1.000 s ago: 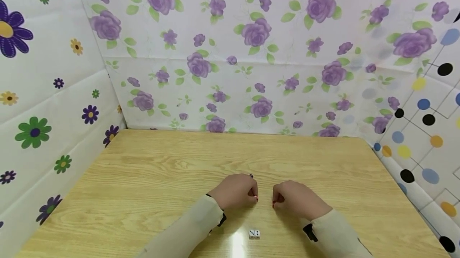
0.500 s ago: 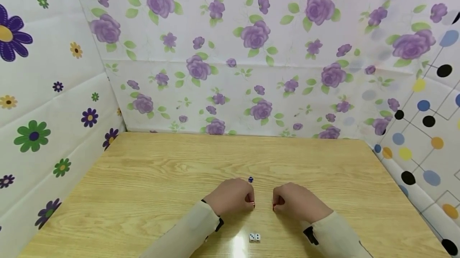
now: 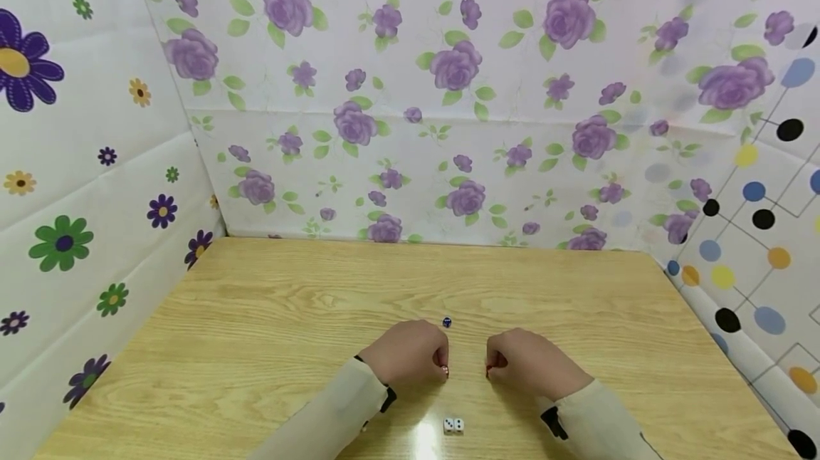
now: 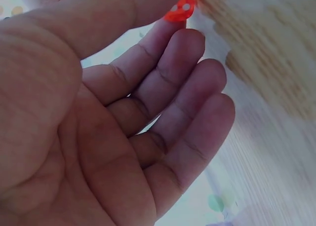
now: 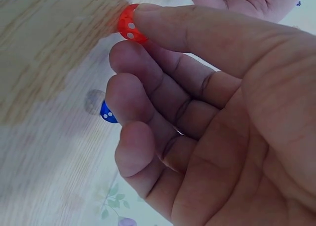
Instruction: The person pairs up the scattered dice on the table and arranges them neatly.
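— What's different from a second ago?

— The left hand (image 3: 410, 354) has drawn back toward six o'clock, uncovering a blue die (image 3: 446, 322) at its twelve o'clock on the table (image 3: 256, 317).

— And the grips?

— Unchanged. The left hand pinches a red die (image 4: 179, 11) between thumb and forefinger; the right hand (image 3: 525, 364) pinches its own red die (image 5: 128, 24).

— Anything else?

— Two white dice (image 3: 453, 425) sit at six o'clock, untouched, so the sorting looks part done.

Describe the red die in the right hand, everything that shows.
The red die is a small cube of glossy, slightly see-through red plastic with white pips and rounded edges. The right hand pinches it between thumb and forefinger tip, low over the wooden table. From the head camera only a red speck shows at the fingertips.
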Action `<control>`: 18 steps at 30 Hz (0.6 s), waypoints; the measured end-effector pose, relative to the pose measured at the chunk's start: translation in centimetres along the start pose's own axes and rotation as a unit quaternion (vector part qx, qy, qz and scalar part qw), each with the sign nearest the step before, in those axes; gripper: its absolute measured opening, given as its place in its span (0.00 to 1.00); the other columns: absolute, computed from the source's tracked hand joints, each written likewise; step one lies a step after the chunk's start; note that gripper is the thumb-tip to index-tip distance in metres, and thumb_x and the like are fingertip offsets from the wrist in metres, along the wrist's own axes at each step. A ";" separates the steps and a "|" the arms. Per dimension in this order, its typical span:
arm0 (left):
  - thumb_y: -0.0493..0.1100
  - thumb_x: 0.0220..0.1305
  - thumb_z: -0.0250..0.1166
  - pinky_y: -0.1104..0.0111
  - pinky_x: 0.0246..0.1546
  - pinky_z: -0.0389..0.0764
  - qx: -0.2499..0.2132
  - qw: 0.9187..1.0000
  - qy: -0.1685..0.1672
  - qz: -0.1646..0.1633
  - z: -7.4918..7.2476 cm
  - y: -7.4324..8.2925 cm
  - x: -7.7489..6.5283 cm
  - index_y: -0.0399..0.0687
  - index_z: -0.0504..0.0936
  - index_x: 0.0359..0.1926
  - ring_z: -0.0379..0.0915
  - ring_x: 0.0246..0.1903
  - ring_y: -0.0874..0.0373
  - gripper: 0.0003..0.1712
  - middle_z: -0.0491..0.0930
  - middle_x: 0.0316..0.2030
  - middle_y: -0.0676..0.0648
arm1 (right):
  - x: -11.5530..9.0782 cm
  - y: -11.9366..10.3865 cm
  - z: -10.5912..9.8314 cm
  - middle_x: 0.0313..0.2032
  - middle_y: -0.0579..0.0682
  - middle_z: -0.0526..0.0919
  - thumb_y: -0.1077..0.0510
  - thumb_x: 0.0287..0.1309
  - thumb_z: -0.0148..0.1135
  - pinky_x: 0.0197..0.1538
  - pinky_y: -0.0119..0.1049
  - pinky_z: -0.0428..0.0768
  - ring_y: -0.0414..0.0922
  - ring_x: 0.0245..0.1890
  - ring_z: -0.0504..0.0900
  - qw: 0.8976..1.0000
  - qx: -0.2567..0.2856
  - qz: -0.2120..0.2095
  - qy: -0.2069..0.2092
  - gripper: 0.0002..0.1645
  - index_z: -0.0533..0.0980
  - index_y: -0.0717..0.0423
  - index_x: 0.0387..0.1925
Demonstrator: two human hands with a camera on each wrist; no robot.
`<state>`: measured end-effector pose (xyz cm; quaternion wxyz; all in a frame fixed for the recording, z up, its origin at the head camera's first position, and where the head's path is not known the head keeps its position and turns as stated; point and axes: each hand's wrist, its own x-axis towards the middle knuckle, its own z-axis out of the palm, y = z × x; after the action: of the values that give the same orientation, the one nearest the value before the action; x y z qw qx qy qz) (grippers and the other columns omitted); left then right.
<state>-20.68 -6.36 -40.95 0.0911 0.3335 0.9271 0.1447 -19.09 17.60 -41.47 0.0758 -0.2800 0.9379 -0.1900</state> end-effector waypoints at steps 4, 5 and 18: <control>0.44 0.60 0.76 0.74 0.32 0.76 -0.012 1.000 -0.006 -0.002 -0.1 -0.2 -0.2 0.61 0.83 0.25 0.71 0.26 0.71 0.11 0.76 0.24 0.66 | 0.1 0.1 0.1 0.27 0.34 0.79 0.61 0.60 0.73 0.33 0.34 0.75 0.32 0.26 0.73 1.000 0.000 0.001 -0.003 0.10 0.81 0.44 0.28; 0.45 0.60 0.76 0.74 0.32 0.76 -0.015 1.000 -0.007 -0.003 -0.1 -0.2 -0.2 0.61 0.82 0.25 0.72 0.25 0.71 0.11 0.76 0.24 0.66 | 0.1 0.1 0.1 0.27 0.34 0.80 0.61 0.60 0.73 0.33 0.34 0.75 0.32 0.26 0.73 1.000 0.000 0.000 -0.004 0.10 0.81 0.44 0.28; 0.47 0.64 0.75 0.74 0.34 0.77 -0.038 0.999 -0.010 -0.001 -0.6 -0.2 -0.2 0.62 0.84 0.28 0.73 0.27 0.72 0.09 0.77 0.26 0.67 | 1.0 0.1 0.3 0.25 0.32 0.77 0.57 0.60 0.74 0.31 0.33 0.74 0.31 0.24 0.72 1.000 -0.016 -0.007 0.009 0.11 0.79 0.41 0.27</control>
<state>-20.83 -6.77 -40.49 0.1133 0.3308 0.9202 0.1759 -19.84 17.03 -41.76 0.0613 -0.2860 0.9395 -0.1782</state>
